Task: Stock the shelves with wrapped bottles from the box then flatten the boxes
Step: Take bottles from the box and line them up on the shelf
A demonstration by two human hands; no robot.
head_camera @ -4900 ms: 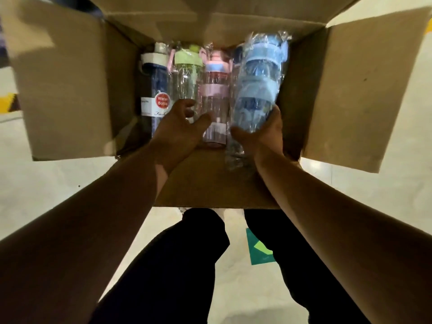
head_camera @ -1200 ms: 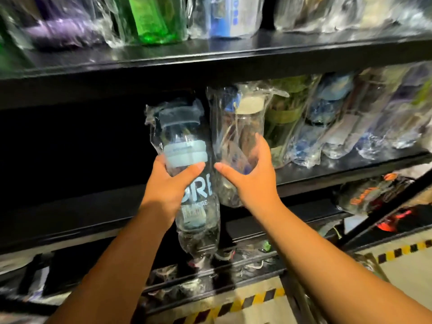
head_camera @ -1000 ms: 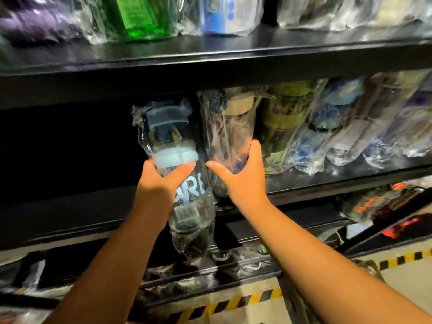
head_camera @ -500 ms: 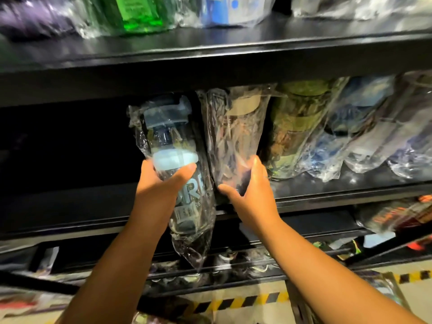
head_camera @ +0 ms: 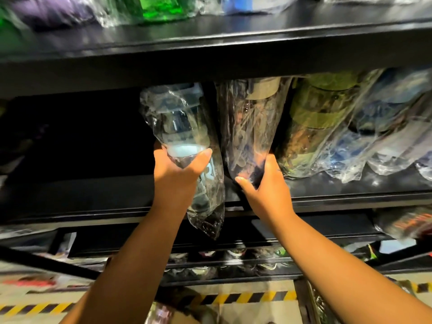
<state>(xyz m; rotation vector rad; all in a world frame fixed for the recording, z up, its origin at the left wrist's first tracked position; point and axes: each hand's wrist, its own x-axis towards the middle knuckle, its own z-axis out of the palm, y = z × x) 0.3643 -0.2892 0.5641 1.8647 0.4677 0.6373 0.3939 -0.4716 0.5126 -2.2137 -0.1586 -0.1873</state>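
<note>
left hand (head_camera: 177, 170) grips blue-lidded bottle (head_camera: 182, 122); right hand (head_camera: 265, 185) grips beige-lidded bottle (head_camera: 247, 127), now pushed further onto centre-frame shelf (head_camera: 350, 185), nearly stocked.

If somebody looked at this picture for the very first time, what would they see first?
Two hands in the middle, each holding a bottle wrapped in shiny plastic. The left hand grips a clear bottle with a light blue band, and the right hand holds a darker bottle with a beige cap at the front of the black shelf. After that, the bright green bottle on the shelf above.
</note>
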